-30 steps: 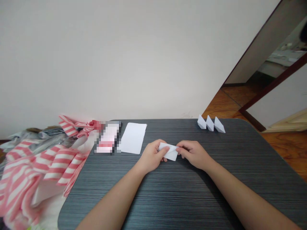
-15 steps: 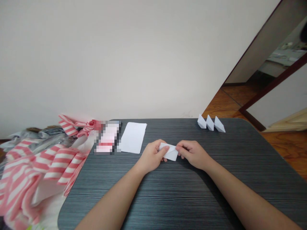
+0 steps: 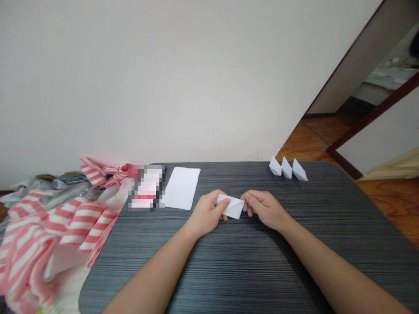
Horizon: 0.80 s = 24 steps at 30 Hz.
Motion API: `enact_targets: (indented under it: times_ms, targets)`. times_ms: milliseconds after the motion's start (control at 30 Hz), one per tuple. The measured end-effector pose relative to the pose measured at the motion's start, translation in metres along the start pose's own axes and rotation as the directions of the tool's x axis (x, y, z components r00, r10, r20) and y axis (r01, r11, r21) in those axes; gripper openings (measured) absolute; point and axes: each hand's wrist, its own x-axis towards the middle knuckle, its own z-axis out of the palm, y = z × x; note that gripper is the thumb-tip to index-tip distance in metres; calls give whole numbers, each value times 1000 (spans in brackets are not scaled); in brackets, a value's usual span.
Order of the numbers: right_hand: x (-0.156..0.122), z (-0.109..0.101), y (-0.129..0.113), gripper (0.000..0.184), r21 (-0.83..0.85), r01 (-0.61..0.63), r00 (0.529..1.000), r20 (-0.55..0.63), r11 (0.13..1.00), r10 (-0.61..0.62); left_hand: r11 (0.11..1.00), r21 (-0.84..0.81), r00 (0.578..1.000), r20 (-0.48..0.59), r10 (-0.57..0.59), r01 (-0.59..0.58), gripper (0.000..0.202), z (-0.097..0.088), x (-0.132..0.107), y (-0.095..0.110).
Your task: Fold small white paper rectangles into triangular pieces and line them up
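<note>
At the centre of the surface [image 3: 262, 270], a folded white paper [image 3: 233, 207] sits between the two hands, its long axis running across the view and a diagonal fold line showing on its upper face. The left hand [image 3: 207, 213] grasps the paper's left end, with the thumb [image 3: 223, 204] lying on top and the other fingers curled beneath. The right hand [image 3: 266, 209] is curled at the paper's right end, and its fingertips [image 3: 245, 199] touch that edge. Whether they pinch the paper or only rest against it cannot be determined from this view.

Latest change: the right hand sits slightly farther toward 3 o'clock than it did a moment earlier, and its fingers no longer lap over the paper, leaving more of the right end exposed. The left hand's grasp shows no visible change.

Other items: three wedge-shaped paper folds [image 3: 287, 169] stand in a row at 1 o'clock, near the far edge of the surface. A blank white paper sheet [image 3: 181, 187] lies at 11 o'clock, just beside a pixelated rectangular object [image 3: 147, 187] that cannot be identified. Pink-and-white striped material [image 3: 65, 226] is heaped beyond the surface edge at 9 o'clock. A wooden floor [image 3: 389, 205] shows at 2 o'clock.
</note>
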Motion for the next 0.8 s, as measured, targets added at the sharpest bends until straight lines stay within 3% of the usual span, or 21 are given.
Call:
enact_targets:
  times_ms: [200, 600, 800]
  targets:
    - [0, 3, 3, 25, -42, -9, 1000, 20, 999, 10, 1000, -14, 1000, 11, -7, 7, 27, 0, 0, -1]
    - [0, 4, 0, 36, -136, -6, 1000, -4, 991, 5, 1000, -16, 1000, 11, -8, 9, 28, 0, -1, 3]
    - [0, 5, -1, 24, -129, 5, 1000, 18, 992, -2, 1000, 10, 1000, 17, -4, 4, 27, -1, -2, 6]
